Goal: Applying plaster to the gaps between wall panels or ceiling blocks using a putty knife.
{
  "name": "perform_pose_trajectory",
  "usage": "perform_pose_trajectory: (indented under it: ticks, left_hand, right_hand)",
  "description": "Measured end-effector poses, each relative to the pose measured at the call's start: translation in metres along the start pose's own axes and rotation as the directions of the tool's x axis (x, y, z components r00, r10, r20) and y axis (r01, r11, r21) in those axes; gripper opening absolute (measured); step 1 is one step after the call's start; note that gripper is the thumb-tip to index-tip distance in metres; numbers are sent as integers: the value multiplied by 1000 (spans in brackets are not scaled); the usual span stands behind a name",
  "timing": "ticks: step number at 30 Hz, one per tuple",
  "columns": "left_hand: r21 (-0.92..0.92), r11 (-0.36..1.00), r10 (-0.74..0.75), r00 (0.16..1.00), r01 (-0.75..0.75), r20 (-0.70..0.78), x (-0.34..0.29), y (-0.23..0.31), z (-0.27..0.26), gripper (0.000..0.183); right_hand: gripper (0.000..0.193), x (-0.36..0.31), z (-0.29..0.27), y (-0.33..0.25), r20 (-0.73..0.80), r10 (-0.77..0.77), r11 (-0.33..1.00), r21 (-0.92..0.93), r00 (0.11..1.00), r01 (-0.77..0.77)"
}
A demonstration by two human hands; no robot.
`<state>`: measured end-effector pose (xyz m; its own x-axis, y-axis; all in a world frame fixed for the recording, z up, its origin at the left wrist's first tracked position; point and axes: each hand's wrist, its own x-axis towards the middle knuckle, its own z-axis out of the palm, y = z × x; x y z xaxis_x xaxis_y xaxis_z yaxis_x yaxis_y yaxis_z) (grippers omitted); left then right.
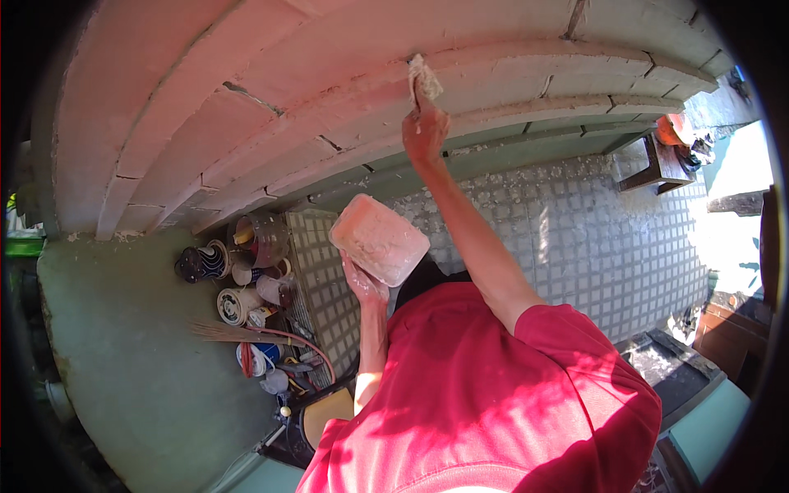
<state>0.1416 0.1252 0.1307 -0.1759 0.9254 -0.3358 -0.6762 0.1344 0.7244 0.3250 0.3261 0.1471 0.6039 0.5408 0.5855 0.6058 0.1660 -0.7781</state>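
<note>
My left hand (364, 282) is closed on the near left side of a translucent square plastic tub (400, 267). Pale, wet-looking plaster (374, 232) coats the inside of the tub. With my arm stretched up and forward, my right hand (425, 131) grips a whitish, plaster-covered clump (424, 79); whether a tool lies under the plaster I cannot tell. The clump's top touches a seam in the pale stepped moulding (345, 90), which spans the upper part of the view. White smears show on both hands.
Below left are several buckets, among them a white bucket (235, 306), beside a twig broom (230, 333). The checkered tile floor (567, 238) carries white specks. A wooden stool (657, 167) stands at the far right, close to an orange container (674, 130). Dark joints cross the moulding.
</note>
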Motion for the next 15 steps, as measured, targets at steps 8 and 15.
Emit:
perform_pose_trajectory:
  ticks: [8, 15]
  left_hand:
    - [-78, 997, 16, 998, -11, 59, -9, 5, -12, 57]
    - [-75, 997, 14, 999, -12, 32, -14, -8, -6, 56]
  right_hand:
    - [65, 1, -25, 4, 73, 153, 984, 80, 985, -159]
    - [66, 3, -26, 12, 23, -116, 977, 182, 993, 110]
